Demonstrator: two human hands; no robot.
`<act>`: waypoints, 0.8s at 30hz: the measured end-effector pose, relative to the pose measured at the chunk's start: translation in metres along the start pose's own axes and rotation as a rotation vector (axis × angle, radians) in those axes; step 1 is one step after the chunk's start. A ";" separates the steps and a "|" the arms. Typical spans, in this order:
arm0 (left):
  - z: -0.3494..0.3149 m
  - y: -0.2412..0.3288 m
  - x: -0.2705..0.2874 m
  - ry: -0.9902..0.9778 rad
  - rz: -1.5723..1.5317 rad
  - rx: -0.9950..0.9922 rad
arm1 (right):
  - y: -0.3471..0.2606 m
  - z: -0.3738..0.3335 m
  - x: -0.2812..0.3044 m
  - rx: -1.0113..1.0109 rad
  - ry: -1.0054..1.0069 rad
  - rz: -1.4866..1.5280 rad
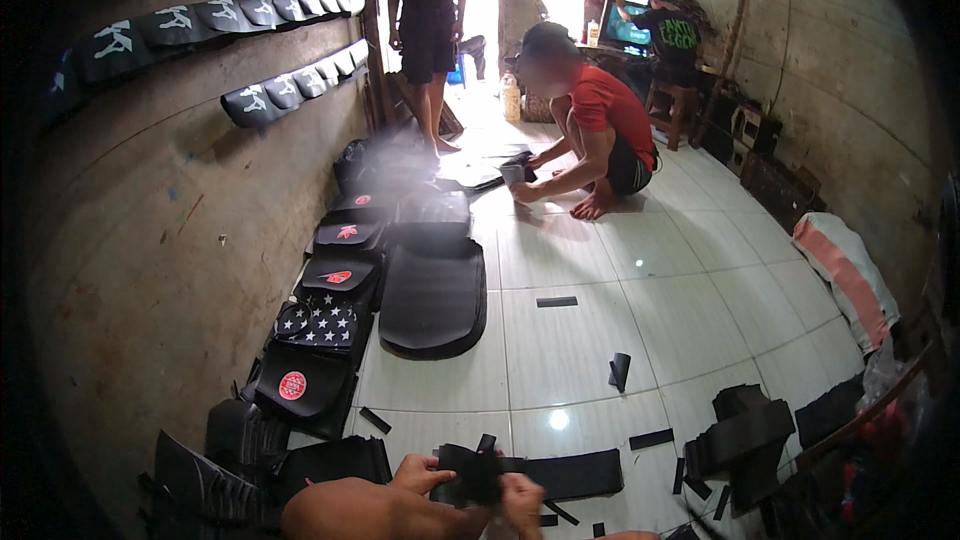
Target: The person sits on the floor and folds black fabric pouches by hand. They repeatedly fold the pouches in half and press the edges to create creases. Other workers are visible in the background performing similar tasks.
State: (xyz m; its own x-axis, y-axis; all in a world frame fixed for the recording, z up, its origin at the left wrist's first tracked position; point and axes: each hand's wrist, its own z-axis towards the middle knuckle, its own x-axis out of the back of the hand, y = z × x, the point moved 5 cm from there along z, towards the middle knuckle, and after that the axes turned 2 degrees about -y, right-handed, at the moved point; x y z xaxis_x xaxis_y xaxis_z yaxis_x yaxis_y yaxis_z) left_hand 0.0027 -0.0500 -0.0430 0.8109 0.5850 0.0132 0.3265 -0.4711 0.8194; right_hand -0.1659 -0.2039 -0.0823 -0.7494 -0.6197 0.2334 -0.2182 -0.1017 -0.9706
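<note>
A flat, black, sheet-like piece (466, 478) is held low in the view, with the left hand (420, 474) at its left edge and the right hand (522, 502) at its lower right. Its surface looks dark and dull. A short, narrow black strip (487, 443) projects beyond its far edge; whether they are joined, I cannot tell.

The camera wearer's left hand (420, 476) and right hand (522, 503) are showing bare at six o'clock, while a smooth, broadly rounded bare limb (338, 511) is bulging larger than either at seven o'clock.
</note>
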 end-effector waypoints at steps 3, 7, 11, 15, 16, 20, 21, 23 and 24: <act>-0.008 -0.002 0.010 0.065 0.027 -0.020 | -0.020 -0.001 0.094 -0.042 0.940 -0.089; -0.003 0.002 0.003 0.035 0.179 -0.010 | -0.066 -0.005 0.073 0.046 0.673 -0.104; 0.002 0.007 -0.004 -0.012 0.045 -0.027 | -0.121 -0.028 0.006 -0.030 0.128 0.139; -0.023 0.039 -0.020 -0.008 0.087 -0.026 | -0.133 -0.041 -0.012 0.216 -0.030 0.125; -0.020 0.033 -0.018 -0.030 0.092 -0.029 | -0.124 -0.040 -0.013 0.247 -0.126 0.189; -0.008 0.019 -0.014 -0.097 0.037 -0.052 | -0.080 -0.024 -0.009 0.152 -0.139 0.161; -0.007 0.020 -0.016 -0.114 0.007 -0.048 | -0.064 -0.019 -0.003 0.021 -0.079 0.174; -0.006 0.020 -0.013 -0.064 0.028 -0.031 | -0.009 0.000 0.028 0.052 0.105 0.077; -0.008 0.018 -0.005 -0.018 0.037 -0.019 | 0.005 0.006 0.060 -0.031 0.380 -0.030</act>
State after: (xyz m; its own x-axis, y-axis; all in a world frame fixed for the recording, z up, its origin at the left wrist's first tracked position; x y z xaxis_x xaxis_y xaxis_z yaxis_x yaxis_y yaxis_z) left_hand 0.0006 -0.0555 -0.0238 0.8311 0.5551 0.0338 0.2868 -0.4799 0.8291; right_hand -0.2080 -0.2456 -0.0733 -0.9195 -0.2835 0.2724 -0.2579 -0.0882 -0.9621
